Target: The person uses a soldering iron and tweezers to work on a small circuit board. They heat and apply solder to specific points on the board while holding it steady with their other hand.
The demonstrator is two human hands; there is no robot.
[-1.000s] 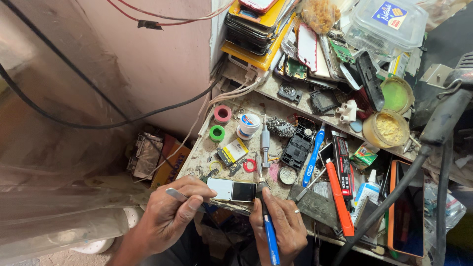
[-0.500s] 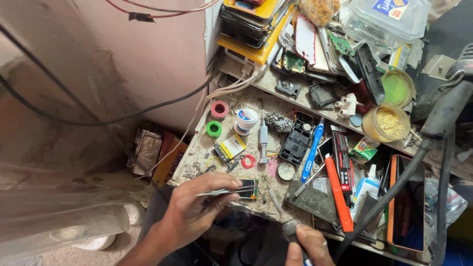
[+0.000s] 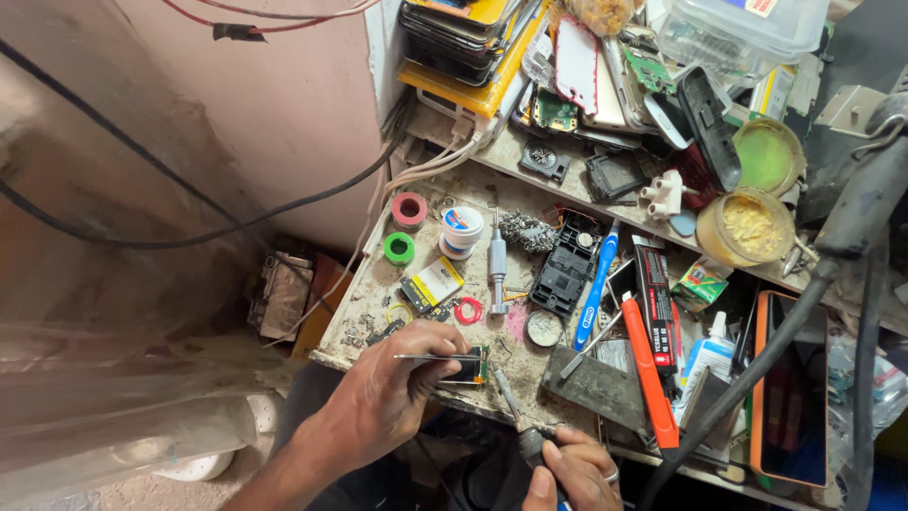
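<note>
While left hand grips phone, screwdriver half-hidden.

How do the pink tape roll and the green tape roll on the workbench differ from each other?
The pink tape roll is larger and lies farther from the person; the green tape roll is smaller and lies nearer the left hand. The colours differ: pink against bright green. Both lie flat, untouched, near the bench's left edge.

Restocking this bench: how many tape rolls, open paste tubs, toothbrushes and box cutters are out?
Tape rolls: 2, pink tape roll and green tape roll
Paste tubs: 2, green tub and yellow tub
Toothbrush: 1
Box cutter: 1
Total: 6
</note>
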